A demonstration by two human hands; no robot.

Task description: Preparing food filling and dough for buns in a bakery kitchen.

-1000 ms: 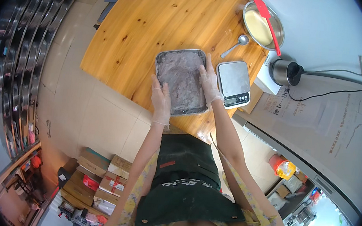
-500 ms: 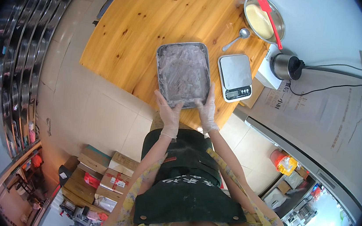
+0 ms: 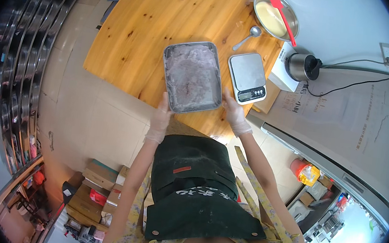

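Note:
A rectangular metal baking pan (image 3: pixel 192 71) with a greyish, powdery-looking coating inside is at the table's near edge. My left hand (image 3: pixel 158 120), in a clear glove, holds the pan's near left corner, fingers along its outer side. My right hand (image 3: pixel 235 115), also gloved, is just off the near right corner with fingers parted and nothing seen in it; its fingertips lie between the pan and a kitchen scale (image 3: pixel 247 72). The scale has a bare silver plate.
The wooden table (image 3: pixel 135 34) also carries a spoon (image 3: pixel 248 38) and a steel bowl (image 3: pixel 296 23) of pale yellow batter with a red spatula (image 3: pixel 281 17) across it. A corded steel appliance (image 3: pixel 300 67) stands on a white box at right. Metal racks (image 3: pixel 26 56) line the left.
My hands have moved apart: the left slid to the pan's left side, and the right came away from its near edge. The pan now sits slightly turned.

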